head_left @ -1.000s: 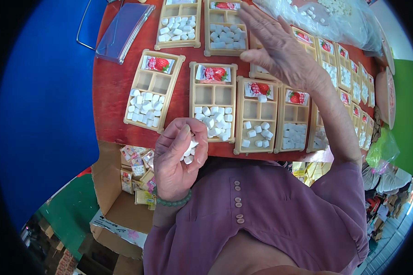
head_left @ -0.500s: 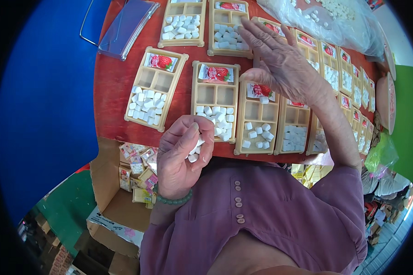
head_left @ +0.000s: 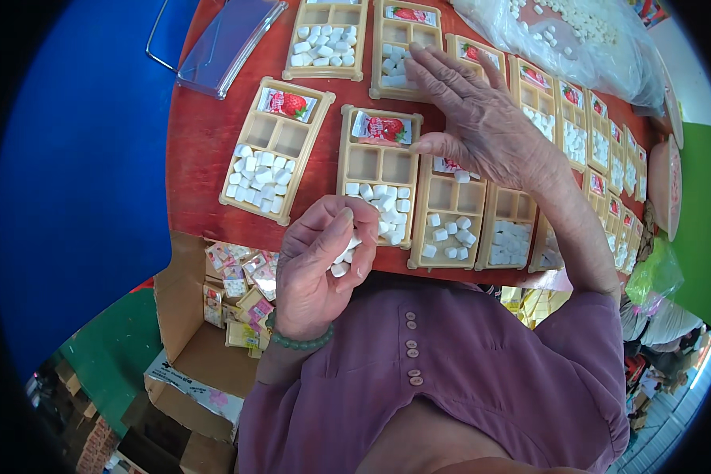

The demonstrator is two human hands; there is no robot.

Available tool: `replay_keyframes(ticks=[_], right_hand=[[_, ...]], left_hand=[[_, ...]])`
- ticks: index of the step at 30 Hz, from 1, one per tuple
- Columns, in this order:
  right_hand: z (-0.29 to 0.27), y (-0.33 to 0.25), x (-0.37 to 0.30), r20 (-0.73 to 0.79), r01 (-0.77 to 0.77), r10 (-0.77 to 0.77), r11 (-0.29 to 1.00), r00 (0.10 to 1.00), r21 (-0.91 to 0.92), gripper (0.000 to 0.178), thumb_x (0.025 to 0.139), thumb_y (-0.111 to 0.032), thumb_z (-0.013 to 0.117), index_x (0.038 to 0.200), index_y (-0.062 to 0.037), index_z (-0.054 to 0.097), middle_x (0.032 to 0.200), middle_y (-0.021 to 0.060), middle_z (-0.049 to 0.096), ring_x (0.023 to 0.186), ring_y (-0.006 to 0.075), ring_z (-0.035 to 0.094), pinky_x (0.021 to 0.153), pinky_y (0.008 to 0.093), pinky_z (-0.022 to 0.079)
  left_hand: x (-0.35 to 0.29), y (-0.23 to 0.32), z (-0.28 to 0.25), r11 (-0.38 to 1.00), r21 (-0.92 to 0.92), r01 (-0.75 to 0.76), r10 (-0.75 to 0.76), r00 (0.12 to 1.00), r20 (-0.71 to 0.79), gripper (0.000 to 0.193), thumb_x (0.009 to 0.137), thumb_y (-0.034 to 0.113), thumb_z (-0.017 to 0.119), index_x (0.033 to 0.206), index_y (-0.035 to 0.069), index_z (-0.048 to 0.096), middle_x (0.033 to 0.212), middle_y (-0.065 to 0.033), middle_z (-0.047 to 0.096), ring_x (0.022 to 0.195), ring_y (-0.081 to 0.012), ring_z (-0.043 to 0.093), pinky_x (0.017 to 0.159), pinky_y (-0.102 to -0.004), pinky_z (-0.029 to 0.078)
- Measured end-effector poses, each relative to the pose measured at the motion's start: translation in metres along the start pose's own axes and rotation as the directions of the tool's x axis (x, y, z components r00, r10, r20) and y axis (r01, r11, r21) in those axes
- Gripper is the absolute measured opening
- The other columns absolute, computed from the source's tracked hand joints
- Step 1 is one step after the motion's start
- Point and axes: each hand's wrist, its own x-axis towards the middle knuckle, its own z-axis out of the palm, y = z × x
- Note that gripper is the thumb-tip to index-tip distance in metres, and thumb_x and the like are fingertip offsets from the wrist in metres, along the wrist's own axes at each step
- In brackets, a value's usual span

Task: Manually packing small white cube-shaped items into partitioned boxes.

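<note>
My left hand [head_left: 324,265] is curled around several small white marshmallows [head_left: 342,265], just off the table's near edge. Spread and with nothing in its fingers, my right hand [head_left: 494,130] hovers over the trays, its thumb covering part of a strawberry packet [head_left: 446,164]. That packet sits in a beige tray [head_left: 411,251] whose large near compartment has loosely scattered marshmallows [head_left: 448,237]; one marshmallow [head_left: 461,177] lies by the packet. Left of it, a fuller tray [head_left: 344,158] has a strawberry packet [head_left: 381,128] and two bare small compartments.
Another filled tray [head_left: 324,99] lies tilted at left, and rows of trays curve away right. At the back are a clear plastic lid [head_left: 229,47] and a plastic bag [head_left: 565,59] of marshmallows. Below the red table [head_left: 197,158] stands a cardboard box [head_left: 183,292] of packaged goods.
My right hand has shifted slightly nearer and left over the trays, hiding more of the strawberry packet. My left hand still holds its marshmallows. The view has shifted slightly.
</note>
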Motion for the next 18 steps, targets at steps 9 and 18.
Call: replay_keyframes(ticks=[9, 18], right_hand=[[0.005, -0.003, 0.002, 0.045, 0.007, -0.007, 1.000, 0.999, -0.002, 0.085, 0.089, -0.062, 0.048, 0.153, -0.0091, 0.027, 0.158, 0.0096, 0.029, 0.148, 0.0276, 0.023, 0.119, 0.0558, 0.013], [0.002, -0.010, 0.013, 0.062, 0.007, -0.006, 1.000, 0.998, -0.019, 0.087, 0.088, -0.063, 0.048, 0.154, -0.0106, 0.025, 0.159, 0.0094, 0.028, 0.148, 0.0263, 0.023, 0.118, 0.0566, 0.012]], left_hand=[[-0.001, 0.001, -0.001, 0.999, 0.031, 0.034, -0.033, 0.999, -0.025, 0.026, 0.104, 0.020, 0.045, 0.105, -0.005, 0.052, 0.086, -0.0106, 0.056, 0.055, -0.0066, 0.044, 0.042, -0.0179, 0.032], [-0.005, 0.009, -0.002, 0.996, 0.088, 0.005, 0.002, 0.997, -0.078, 0.025, 0.103, 0.020, 0.048, 0.106, -0.004, 0.054, 0.085, -0.0099, 0.057, 0.054, -0.0066, 0.044, 0.043, -0.0178, 0.032]])
